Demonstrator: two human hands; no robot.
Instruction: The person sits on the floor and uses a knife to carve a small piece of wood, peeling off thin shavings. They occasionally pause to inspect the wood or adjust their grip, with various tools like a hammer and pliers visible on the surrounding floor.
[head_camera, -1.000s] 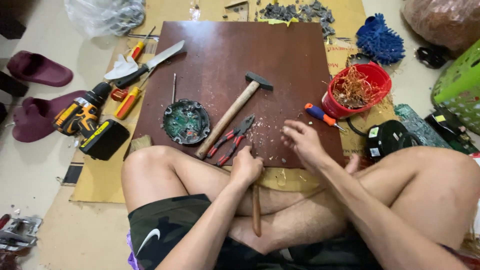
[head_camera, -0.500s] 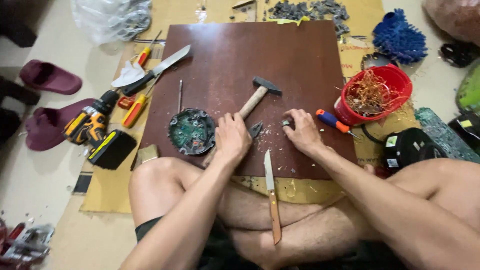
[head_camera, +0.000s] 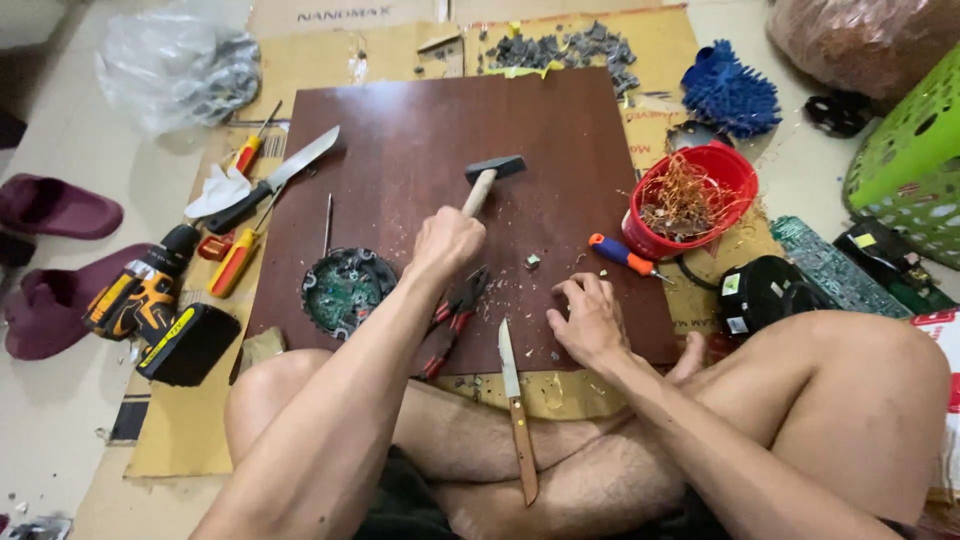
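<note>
Yellow and black, the drill (head_camera: 150, 310) is lying far left of the board (head_camera: 440, 150), off it on the cardboard, with the long knife (head_camera: 275, 180) and the screwdrivers just beside the board's left edge. On the board's near left corner we are seeing the round circuit disc (head_camera: 345, 290), which we were touching half a second ago and are now leaving alone. Our left hand (head_camera: 448, 243) is wrapped tightly around the handle of the hammer (head_camera: 492, 178), which we are lifting clear; a second ago it was lying flat on the board, so we judge a blow is being readied. The red pliers (head_camera: 452, 318) are resting just below that hand. The small knife (head_camera: 518, 420) is lying over the board's near edge, across our legs. Right of it our right hand (head_camera: 590, 320) is pressing down on the board, fingers curled, beside a small chip (head_camera: 533, 262). We cannot tell whether it is pinching anything. The red bucket (head_camera: 730, 175) is standing off the board's right edge.
</note>
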